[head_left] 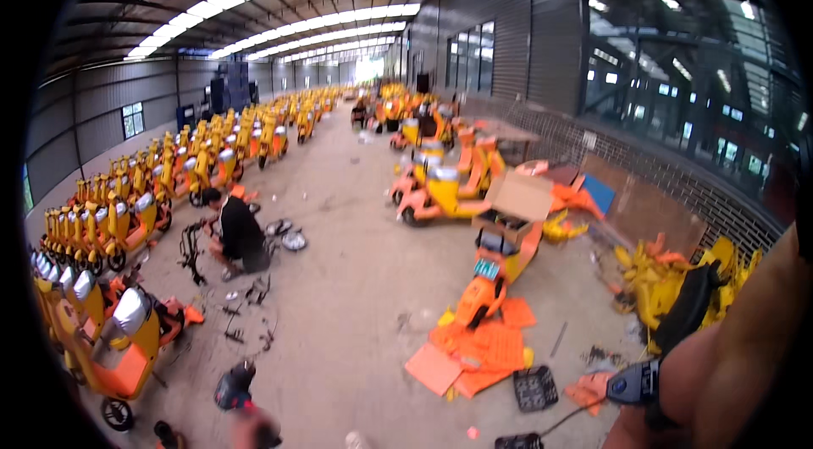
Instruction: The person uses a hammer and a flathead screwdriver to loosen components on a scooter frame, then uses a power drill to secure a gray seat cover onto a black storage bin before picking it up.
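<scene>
My right arm and hand rise large and close along the right edge. A grey-and-black device is strapped at the wrist, with a dark cable running from it. My right fingers are not discernible. At the lower left, a skin-toned blur looks like my left hand; motion smears its fingers. Just above it is a dark tool-like object with a bit of red, its kind unclear. Whether the hand grips it cannot be made out. Nearest my right arm lie a black plastic crate and orange panels.
A yellow-orange scooter bears an open cardboard box. Rows of scooters line the left. Someone in black crouches among loose parts. Yellow body panels pile against the right wall. Cables and fragments litter the concrete floor.
</scene>
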### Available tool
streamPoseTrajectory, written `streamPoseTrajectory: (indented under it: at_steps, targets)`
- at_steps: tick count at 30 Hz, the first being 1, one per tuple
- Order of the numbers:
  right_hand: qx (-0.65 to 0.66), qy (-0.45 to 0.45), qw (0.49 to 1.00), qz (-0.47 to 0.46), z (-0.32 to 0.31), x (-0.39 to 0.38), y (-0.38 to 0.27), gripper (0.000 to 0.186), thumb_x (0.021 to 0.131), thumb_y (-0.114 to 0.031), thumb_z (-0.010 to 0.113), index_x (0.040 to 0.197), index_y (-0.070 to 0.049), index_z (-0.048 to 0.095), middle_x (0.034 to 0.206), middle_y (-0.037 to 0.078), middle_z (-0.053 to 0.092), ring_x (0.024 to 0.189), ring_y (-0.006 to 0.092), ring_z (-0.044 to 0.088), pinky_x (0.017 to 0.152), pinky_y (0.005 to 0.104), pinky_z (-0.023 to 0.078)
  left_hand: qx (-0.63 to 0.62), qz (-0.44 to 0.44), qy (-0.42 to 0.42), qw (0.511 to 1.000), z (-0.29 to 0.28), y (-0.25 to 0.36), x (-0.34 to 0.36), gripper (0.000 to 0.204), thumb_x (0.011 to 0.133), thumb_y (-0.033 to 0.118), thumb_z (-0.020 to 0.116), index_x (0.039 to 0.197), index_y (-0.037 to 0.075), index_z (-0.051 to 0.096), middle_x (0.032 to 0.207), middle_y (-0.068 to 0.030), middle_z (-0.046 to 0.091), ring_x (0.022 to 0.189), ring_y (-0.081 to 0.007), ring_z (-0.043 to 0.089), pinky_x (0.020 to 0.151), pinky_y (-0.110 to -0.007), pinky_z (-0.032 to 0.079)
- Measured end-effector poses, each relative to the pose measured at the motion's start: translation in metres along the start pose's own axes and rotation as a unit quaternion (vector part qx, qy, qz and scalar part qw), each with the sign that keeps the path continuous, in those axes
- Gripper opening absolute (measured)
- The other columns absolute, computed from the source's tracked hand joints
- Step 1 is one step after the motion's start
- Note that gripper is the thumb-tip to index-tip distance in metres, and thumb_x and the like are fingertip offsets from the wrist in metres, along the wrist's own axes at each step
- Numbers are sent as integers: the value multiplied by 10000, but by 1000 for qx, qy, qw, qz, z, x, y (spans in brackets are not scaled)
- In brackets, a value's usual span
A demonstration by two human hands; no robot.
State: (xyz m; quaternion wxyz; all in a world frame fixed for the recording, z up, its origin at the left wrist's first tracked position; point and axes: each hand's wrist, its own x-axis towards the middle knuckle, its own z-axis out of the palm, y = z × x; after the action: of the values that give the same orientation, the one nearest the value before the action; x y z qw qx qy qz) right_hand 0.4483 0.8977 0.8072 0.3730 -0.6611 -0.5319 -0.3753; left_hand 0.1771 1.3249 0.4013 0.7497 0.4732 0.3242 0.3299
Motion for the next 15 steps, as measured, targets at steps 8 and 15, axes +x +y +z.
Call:
streamPoseTrajectory:
  at_steps: [8,15]
  targets:
    - [-14,20,999,43,124,39,116,446,864,-177,682,1248,29,590,1179,115,625,1095,230,606,1001,368,457,-145,-41,-127,981,149,-13,298,166,890,136,642,1019,92,545,879,-72,619,769,-199,627,692,-360,553]
    - [75,-19,950,303,293,20,305,451,856,-174,697,1242,35,592,1167,110,634,1080,223,614,989,367,468,90,-40,-236,967,273,43,493,303,846,113,692,1087,36,526,897,-96,646,787,-201,656,736,-340,544]
